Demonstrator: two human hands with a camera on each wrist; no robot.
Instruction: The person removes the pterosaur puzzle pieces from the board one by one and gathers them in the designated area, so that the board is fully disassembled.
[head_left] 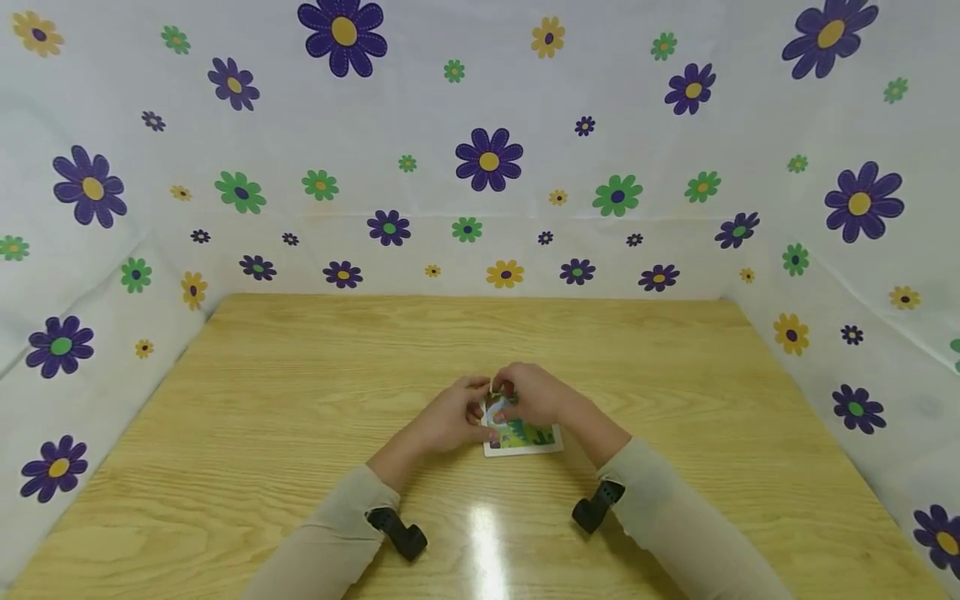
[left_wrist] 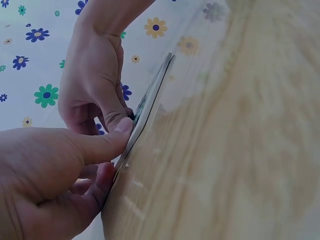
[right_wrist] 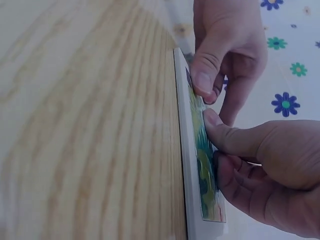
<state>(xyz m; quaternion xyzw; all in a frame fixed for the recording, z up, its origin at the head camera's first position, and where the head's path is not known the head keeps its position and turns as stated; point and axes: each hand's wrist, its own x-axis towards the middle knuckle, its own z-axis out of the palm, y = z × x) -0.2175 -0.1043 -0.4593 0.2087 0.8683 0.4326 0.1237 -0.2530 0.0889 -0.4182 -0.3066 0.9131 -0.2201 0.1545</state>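
A small flat picture board [head_left: 521, 440] with a white border and a green cartoon scene lies on the table. My left hand [head_left: 452, 417] grips its left edge, the thumb over the picture's near corner and the fingers along the side. Over the board's upper part is my right hand [head_left: 538, 393], its fingers curled and the thumb touching the picture. In the right wrist view the right thumb [right_wrist: 235, 137] lies close by the left thumb [right_wrist: 206, 75] on the board [right_wrist: 189, 150]. I cannot tell whether the right fingers pinch a small piece; they hide part of the picture.
The wooden table [head_left: 300, 350] spreads around the board. A white cloth [head_left: 420, 108] printed with flowers stands behind it and at both sides. Black wrist cameras are strapped at the left sleeve [head_left: 322, 533] and the right sleeve [head_left: 682, 517].
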